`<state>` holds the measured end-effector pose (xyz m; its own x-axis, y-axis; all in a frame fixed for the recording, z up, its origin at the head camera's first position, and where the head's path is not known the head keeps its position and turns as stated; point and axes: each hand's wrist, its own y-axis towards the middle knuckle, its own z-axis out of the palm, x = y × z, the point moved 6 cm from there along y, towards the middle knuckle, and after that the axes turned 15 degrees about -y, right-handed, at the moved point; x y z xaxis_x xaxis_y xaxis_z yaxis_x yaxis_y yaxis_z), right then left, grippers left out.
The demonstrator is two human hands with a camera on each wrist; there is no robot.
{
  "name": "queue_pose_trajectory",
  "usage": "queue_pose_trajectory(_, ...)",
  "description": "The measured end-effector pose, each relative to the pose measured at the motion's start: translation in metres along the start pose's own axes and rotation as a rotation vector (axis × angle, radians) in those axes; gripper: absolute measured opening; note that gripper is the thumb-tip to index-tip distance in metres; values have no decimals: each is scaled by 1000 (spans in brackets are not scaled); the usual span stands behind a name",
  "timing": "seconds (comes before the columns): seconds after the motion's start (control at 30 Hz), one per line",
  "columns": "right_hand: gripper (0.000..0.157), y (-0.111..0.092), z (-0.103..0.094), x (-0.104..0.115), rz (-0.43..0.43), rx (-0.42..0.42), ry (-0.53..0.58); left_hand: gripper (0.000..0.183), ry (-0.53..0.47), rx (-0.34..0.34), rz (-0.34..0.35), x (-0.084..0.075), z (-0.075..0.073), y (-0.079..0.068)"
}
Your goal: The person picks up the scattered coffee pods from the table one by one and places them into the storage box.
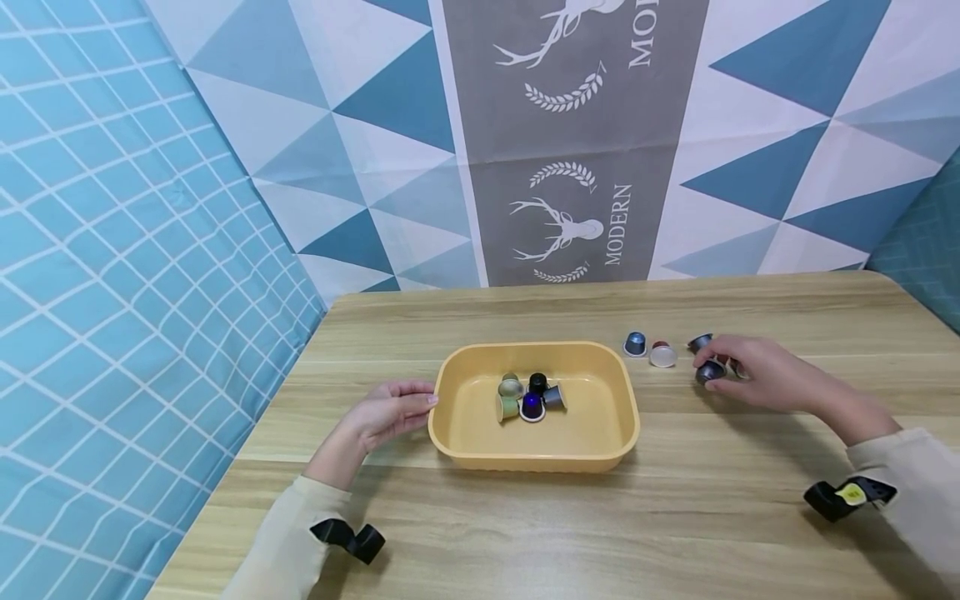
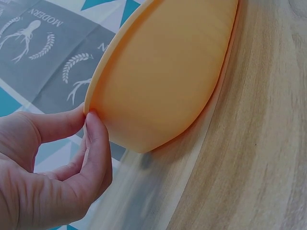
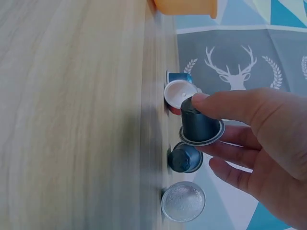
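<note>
My left hand (image 1: pixel 390 414) pinches the left rim of a yellow plastic basin (image 1: pixel 534 463) between thumb and fingertips, as the left wrist view shows up close. Inside the basin lie several coffee capsules, among them a green one (image 1: pixel 507 407), a dark blue one (image 1: pixel 532 406) and a grey one (image 1: pixel 554 397). To the right of the basin, my right hand (image 1: pixel 772 377) holds a dark coffee capsule (image 3: pixel 199 125), thumb on its narrow end and fingers at its rim. Close by are a dark teal capsule (image 3: pixel 181 158) and a capsule with its silver lid (image 3: pixel 183 201) showing.
Between basin and right hand stand a blue capsule (image 1: pixel 635 343) and a red capsule with a pale lid (image 1: pixel 663 356). The wooden table (image 1: pixel 480 533) meets a patterned cloth (image 1: pixel 570 217) at its back edge. A blue checked cloth (image 1: pixel 135 317) hangs along the left.
</note>
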<state>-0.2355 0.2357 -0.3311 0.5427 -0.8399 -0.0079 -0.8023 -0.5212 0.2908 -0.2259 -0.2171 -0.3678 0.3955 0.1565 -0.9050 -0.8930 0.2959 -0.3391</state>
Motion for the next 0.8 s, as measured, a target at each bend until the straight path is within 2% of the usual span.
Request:
queue_pose_trajectory(0.23, 29, 7, -1, 5, -10, -63, 10, 30, -4, 1, -6, 1, 0, 0)
queue_pose_trajectory(0.43, 28, 14, -5, 7, -4, -71, 17, 23, -3, 6, -5, 0, -2, 2)
queue_pose_trajectory(0.67, 27, 19, -10, 10, 10, -49, 22, 27, 6, -4, -9, 1, -2, 1)
queue_pose_trajectory(0.8, 28, 24, -13, 14, -8, -75, 22, 30, 9, -4, -8, 1, -2, 0)
